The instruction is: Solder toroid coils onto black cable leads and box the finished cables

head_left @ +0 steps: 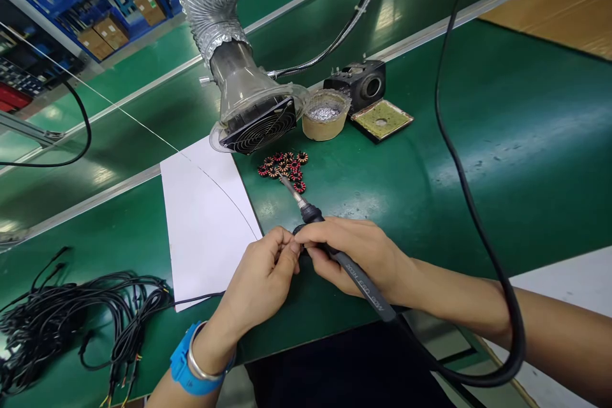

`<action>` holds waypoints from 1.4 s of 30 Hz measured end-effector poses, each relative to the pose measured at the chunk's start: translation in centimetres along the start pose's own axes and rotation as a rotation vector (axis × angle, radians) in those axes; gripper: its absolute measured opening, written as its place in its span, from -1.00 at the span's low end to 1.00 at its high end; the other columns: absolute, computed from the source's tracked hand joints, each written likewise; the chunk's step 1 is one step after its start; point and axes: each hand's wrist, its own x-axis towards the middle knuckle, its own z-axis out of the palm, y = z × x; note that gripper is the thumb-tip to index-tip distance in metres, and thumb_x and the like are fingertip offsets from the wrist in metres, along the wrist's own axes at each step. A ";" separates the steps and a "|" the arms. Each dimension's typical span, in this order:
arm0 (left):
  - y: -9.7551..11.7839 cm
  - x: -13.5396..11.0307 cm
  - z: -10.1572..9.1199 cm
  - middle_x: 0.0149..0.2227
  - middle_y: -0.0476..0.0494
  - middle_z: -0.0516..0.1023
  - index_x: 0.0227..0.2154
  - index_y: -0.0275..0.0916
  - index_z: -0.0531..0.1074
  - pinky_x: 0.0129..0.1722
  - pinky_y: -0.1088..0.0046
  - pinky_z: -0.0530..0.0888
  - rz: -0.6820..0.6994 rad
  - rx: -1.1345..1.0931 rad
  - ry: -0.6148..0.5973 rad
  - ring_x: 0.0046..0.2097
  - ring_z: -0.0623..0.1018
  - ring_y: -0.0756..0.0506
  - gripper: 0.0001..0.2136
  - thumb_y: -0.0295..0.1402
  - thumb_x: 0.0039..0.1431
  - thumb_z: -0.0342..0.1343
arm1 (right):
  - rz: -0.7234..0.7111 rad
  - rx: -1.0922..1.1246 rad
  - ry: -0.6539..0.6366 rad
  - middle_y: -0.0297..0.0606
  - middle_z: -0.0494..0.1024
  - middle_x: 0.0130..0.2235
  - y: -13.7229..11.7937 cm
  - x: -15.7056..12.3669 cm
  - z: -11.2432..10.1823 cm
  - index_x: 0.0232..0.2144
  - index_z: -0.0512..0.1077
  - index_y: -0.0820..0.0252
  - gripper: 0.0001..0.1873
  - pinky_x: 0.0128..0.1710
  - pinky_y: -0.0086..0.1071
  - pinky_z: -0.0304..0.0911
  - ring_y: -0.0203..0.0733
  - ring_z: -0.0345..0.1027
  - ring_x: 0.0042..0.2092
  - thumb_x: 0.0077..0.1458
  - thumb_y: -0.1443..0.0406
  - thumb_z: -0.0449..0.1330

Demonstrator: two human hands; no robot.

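My right hand (361,255) grips a soldering iron (356,274) with a dark handle. Its metal tip points up and away, toward a small pile of ring-shaped coils (287,167) wound in red and tan. Close beside it, my left hand (262,277) is closed in a pinch, its fingertips meeting those of the right. A black cable (198,299) runs from the left into the left hand; its end is hidden by the fingers. Thin solder wire (222,190) comes down from the upper left and reaches the left hand's knuckles.
A white sheet (203,223) lies left of the hands, and a bundle of black cables (119,306) beyond it. Above the coils hangs a fume extractor (261,127). Behind stand a tub of solder bits (325,127), an iron stand (358,84) and a sponge tray (382,118).
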 end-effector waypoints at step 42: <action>0.3 1.6 2.8 -0.62 0.10 0.41 -0.46 -0.22 0.28 -0.69 0.67 0.30 -0.192 -0.360 0.164 -0.67 0.38 0.10 -0.80 -0.24 0.21 0.03 | 0.352 0.337 0.445 -0.30 0.47 -0.52 0.0 -3.2 -3.3 -0.27 0.51 0.11 -0.86 -0.61 -0.34 0.15 -0.20 0.33 -0.51 0.12 0.30 0.16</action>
